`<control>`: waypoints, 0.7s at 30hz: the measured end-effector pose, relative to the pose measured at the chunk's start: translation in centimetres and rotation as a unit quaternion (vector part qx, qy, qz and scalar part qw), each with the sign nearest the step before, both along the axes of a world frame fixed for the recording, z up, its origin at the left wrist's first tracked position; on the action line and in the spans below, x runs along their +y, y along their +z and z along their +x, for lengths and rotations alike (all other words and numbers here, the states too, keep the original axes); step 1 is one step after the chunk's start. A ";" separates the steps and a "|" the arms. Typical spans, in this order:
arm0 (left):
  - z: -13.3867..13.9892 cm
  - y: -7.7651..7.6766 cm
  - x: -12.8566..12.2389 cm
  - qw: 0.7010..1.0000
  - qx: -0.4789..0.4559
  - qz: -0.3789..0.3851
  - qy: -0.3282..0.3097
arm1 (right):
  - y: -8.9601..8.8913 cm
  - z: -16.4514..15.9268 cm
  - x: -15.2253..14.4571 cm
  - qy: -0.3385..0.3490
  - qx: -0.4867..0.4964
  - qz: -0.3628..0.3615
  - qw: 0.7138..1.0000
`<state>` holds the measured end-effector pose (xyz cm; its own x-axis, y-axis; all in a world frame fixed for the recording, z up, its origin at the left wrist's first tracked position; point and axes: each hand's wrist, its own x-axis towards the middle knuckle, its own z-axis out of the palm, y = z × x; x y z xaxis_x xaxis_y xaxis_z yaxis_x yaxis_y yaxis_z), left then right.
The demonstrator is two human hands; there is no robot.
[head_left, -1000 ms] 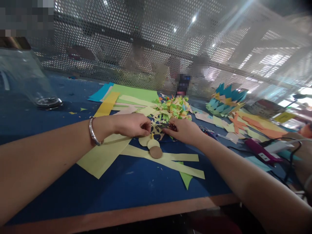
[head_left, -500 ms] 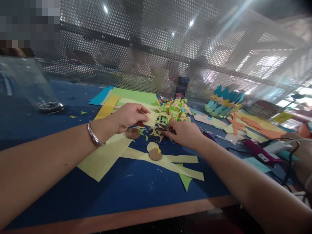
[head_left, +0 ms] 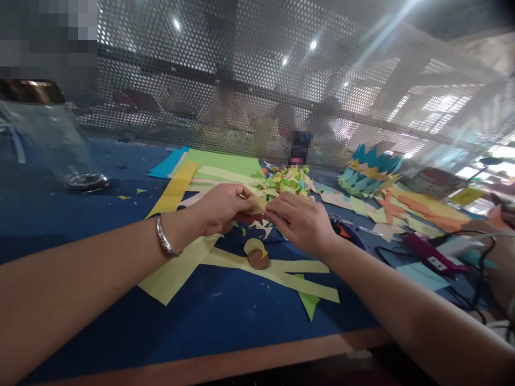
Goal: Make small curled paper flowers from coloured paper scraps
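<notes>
A small pale yellow paper piece (head_left: 259,206) is held up between my two hands above the blue table. My left hand (head_left: 230,208), with a silver bangle at the wrist, pinches its left side. The fingers of my right hand (head_left: 300,221) are closed on its right edge. Below them a brown round disc (head_left: 258,259) overlaps a pale yellow paper circle (head_left: 253,246). Both rest on pale yellow paper strips (head_left: 301,282). A larger pale yellow sheet (head_left: 171,279) lies under my left forearm. Behind my hands is a heap of green and yellow paper scraps (head_left: 292,180).
At left stands a clear glass jar (head_left: 52,139). Coloured sheets (head_left: 229,165) lie at the back against a perforated metal screen (head_left: 181,80). A blue zigzag paper crown (head_left: 372,166), orange strips (head_left: 426,210) and a purple power strip (head_left: 432,254) with cables are at right. Another person's arm (head_left: 497,262) shows there.
My right hand has moved to the paper piece and now grips its edge beside my left fingers. The dark object at its fingertips no longer shows. The view has shifted slightly.
</notes>
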<state>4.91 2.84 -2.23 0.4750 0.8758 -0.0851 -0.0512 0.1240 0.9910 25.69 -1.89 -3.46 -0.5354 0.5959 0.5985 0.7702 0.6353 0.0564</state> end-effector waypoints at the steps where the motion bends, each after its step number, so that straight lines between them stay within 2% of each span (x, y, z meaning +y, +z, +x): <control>1: 0.1 0.1 -0.3 1.000 0.005 -0.009 -0.008 | -0.1 0.0 0.1 0.019 0.019 -0.011 1.000; 6: 0.7 0.5 -0.9 0.999 -0.006 -0.041 -0.021 | 0.1 0.2 0.5 0.044 0.070 -0.042 0.996; 11: 0.8 0.0 -0.3 0.997 -0.051 -0.060 -0.020 | 0.3 0.3 0.5 0.059 0.090 -0.086 0.990; 15: 0.7 -0.3 -0.2 0.997 -0.051 -0.053 -0.028 | 0.2 0.1 0.7 0.075 0.123 -0.108 0.984; 21: 0.6 -0.6 -0.4 0.998 -0.011 -0.028 -0.061 | 0.0 0.0 0.7 0.040 0.164 -0.121 0.978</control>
<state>5.55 2.40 -2.85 0.5803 0.8053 -0.1211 -0.0540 0.1864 0.9810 25.66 -1.15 -3.45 -0.3880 0.7056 0.5930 0.6692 0.6581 -0.3452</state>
